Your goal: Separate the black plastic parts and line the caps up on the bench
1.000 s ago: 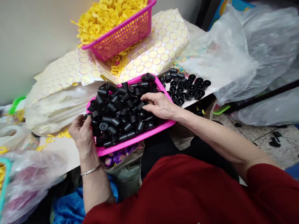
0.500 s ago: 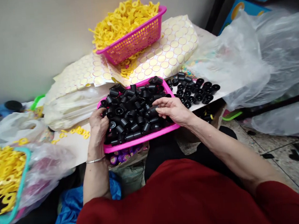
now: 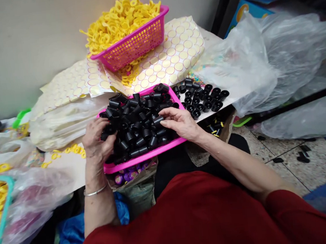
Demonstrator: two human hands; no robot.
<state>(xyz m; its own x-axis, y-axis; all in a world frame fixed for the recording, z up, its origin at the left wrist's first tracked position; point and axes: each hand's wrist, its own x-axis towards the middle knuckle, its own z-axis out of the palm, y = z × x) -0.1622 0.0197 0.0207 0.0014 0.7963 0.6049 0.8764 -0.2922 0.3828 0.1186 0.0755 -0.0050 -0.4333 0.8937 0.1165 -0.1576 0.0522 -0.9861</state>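
A pink basket [image 3: 143, 156] heaped with short black plastic cylinders [image 3: 136, 126] sits in front of me. My left hand [image 3: 96, 138] is at its left end, thumb and fingers curved round black cylinders among the heap; the fingertips are partly hidden. Over the right side of the heap, my right hand [image 3: 180, 123] pinches one black cylinder [image 3: 158, 119] between thumb and fingers. Beside the basket on the right, several more black cylinders [image 3: 207, 106] stand and lie on the white work surface.
Behind, a pink basket [image 3: 134, 45] of yellow plastic rings [image 3: 121, 23] rests on sheets of round stickers [image 3: 172, 63]. A turquoise basket [image 3: 3, 221] of yellow pieces is at left. Clear plastic bags [image 3: 259, 58] lie at right. Black pieces are scattered on the tiled floor [image 3: 288, 172].
My left hand has shifted from the basket's left rim onto the cylinders, its thumb and fingers spreading round them. My right hand still holds a cylinder. The whole view has shifted.
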